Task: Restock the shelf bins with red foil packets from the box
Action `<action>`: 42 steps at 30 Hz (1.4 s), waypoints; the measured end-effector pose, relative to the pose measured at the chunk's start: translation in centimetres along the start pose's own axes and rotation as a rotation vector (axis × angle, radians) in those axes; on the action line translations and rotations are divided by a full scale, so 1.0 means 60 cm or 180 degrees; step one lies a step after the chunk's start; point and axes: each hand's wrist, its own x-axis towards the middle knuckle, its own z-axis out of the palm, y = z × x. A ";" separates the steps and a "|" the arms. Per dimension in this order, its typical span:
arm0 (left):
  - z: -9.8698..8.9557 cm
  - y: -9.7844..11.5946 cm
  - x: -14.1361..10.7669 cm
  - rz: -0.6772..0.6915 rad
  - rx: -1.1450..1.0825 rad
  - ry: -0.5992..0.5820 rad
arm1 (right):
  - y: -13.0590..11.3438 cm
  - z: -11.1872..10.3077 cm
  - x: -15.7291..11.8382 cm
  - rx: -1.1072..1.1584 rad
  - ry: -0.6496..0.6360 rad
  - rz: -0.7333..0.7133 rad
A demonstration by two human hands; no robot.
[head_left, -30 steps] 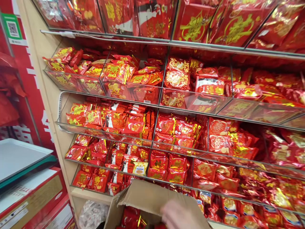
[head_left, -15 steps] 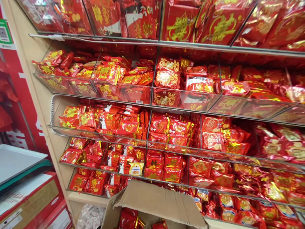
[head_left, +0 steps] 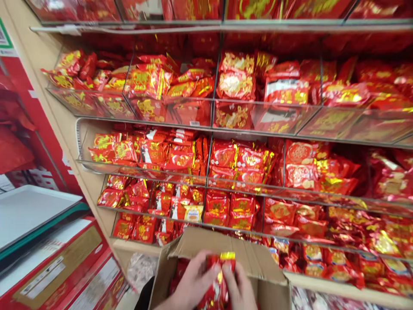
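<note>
My left hand (head_left: 195,284) and my right hand (head_left: 238,286) are over an open cardboard box (head_left: 271,269) at the bottom of the view. Between them they grip red-and-gold snack packets (head_left: 217,290), with fingers closed around both sides. How many packets are in the grip is hard to tell, as the hands are slightly blurred. More red packets lie inside the box, partly hidden by my left hand. The box's back flap stands up behind the hands, against the lower shelves.
Tiered shelves with clear fronts and dividers (head_left: 180,176) hold rows of red packets. One pale cookie packet (head_left: 193,213) lies among them. To the left are a white tray (head_left: 35,211) and stacked red cartons (head_left: 64,267). A clear plastic bag (head_left: 141,271) sits beside the box.
Both my hands have come into view over the box, gripping packets. The view has tilted downward, showing more of the box.
</note>
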 end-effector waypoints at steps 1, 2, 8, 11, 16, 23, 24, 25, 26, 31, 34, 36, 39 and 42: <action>0.009 0.016 0.005 0.0104 0.0046 0.0128 | -0.009 -0.004 0.014 -0.0009 -0.0039 -0.0027; 0.017 0.032 0.013 0.0187 -0.0049 0.0165 | -0.019 -0.009 0.028 -0.0085 -0.0056 -0.0125; 0.043 0.081 0.056 0.0283 -0.1079 0.0054 | -0.065 -0.035 0.071 -0.0300 0.0367 -0.0519; 0.049 0.082 0.052 0.0307 -0.1261 0.0032 | -0.067 -0.040 0.073 -0.0233 0.0530 -0.0562; 0.045 0.077 0.044 0.0231 -0.0970 -0.0339 | -0.052 -0.045 0.076 -0.0214 0.0433 -0.0441; 0.028 0.075 0.028 0.0377 -0.0848 -0.0755 | -0.039 -0.070 0.060 0.0076 -0.0498 -0.0906; 0.026 0.079 0.024 0.0281 -0.0981 -0.0759 | -0.042 -0.077 0.061 -0.0100 -0.0457 -0.1143; 0.025 0.085 0.021 0.0109 -0.1185 -0.0792 | -0.046 -0.084 0.062 -0.0278 -0.0406 -0.1452; 0.024 0.091 0.018 -0.0148 -0.1419 -0.0871 | -0.050 -0.091 0.064 -0.0428 -0.0387 -0.1799; 0.032 0.118 0.012 -0.0933 -0.1886 -0.1083 | -0.065 -0.100 0.060 -0.0789 -0.0310 -0.2612; 0.043 0.126 0.010 -0.0415 -0.2144 -0.0701 | -0.060 -0.089 0.044 -0.0151 0.0366 -0.1551; 0.052 0.128 0.007 -0.0108 -0.2275 -0.0476 | -0.058 -0.077 0.034 0.0777 0.0427 -0.0609; 0.065 0.127 0.004 0.0187 -0.2349 -0.0412 | -0.062 -0.059 0.027 0.2127 -0.0146 0.0272; 0.073 0.121 0.001 0.0451 -0.2292 -0.0313 | -0.066 -0.045 0.025 0.2794 -0.0430 0.0510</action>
